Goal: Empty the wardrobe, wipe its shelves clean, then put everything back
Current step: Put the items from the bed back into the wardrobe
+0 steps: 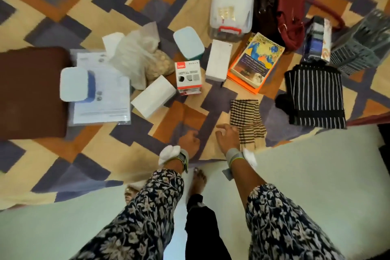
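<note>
Underfoot, one large woven rug (63,6) in cream, orange and slate blocks, with pale green floor (316,175) along its near edge.

Spread across the rug, largest first:
- One flat brown cushion (31,91) at far left.
- One folded black garment with white stripes (316,95) at right.
- One grey slatted plastic crate (363,44) just behind it.
- One clear plastic tub with red latches (232,6) at the back, holding white packets.
- Two bags beside the tub, touching each other: one near-black handbag (263,2), one maroon handbag (289,12).
- One clear folder of printed papers (101,107) next to the cushion.
- One stack of books (257,59), blue-and-yellow cover on top, orange beneath.
- One crumpled clear plastic bag (139,59) of pale round pieces.
- Two containers with pale blue lids: one blue-bodied container (73,84) on the folder, one teal-bodied container (188,43) near the middle.
- Two plain cartons: one slanted white carton (153,96), one straight white carton (218,60).
- One dark blue printed carton (316,40) beside the crate.
- One red-and-white box marked METAL MESH (188,77) between the white cartons.
- One beige cloth with dark stripes (247,120), nearest of all.

Left hand (190,141) low over bare rug, knuckles up, fingers bent under and hidden; impossible to tell whether clamped on anything. Right hand (228,139) with fingers loosely spread, gripping nothing, its outer edge touching the beige cloth's left margin.
</note>
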`<state>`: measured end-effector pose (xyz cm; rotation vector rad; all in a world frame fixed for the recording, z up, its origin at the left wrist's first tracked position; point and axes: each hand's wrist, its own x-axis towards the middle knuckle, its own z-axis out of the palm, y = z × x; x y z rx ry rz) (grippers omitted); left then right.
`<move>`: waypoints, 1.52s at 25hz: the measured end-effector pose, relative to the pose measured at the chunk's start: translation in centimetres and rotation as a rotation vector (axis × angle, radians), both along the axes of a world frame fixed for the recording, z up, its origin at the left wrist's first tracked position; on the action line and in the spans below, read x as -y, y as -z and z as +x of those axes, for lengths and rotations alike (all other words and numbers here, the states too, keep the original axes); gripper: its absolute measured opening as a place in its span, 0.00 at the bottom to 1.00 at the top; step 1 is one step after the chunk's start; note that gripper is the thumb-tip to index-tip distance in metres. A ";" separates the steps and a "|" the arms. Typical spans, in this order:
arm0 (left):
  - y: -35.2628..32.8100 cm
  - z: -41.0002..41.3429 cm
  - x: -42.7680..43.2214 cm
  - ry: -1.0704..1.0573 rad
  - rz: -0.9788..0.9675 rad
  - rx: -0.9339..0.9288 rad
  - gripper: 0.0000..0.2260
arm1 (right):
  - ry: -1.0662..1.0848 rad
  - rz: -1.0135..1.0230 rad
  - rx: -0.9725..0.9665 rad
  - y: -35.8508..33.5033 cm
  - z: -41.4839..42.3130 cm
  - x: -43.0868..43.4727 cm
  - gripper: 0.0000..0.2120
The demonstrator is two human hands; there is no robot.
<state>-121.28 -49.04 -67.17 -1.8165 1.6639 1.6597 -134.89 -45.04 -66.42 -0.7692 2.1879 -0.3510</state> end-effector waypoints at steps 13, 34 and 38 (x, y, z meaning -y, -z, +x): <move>-3.9 29.7 3.5 -0.583 -0.062 -0.045 0.11 | -0.253 -0.055 0.259 -4.9 28.4 8.1 0.14; 4.6 59.0 15.2 -1.382 0.034 -0.087 0.25 | -0.308 -0.004 0.112 3.1 57.0 27.2 0.38; 6.9 60.4 17.6 -1.629 0.103 -0.198 0.31 | -0.085 0.090 0.161 5.7 56.7 29.2 0.43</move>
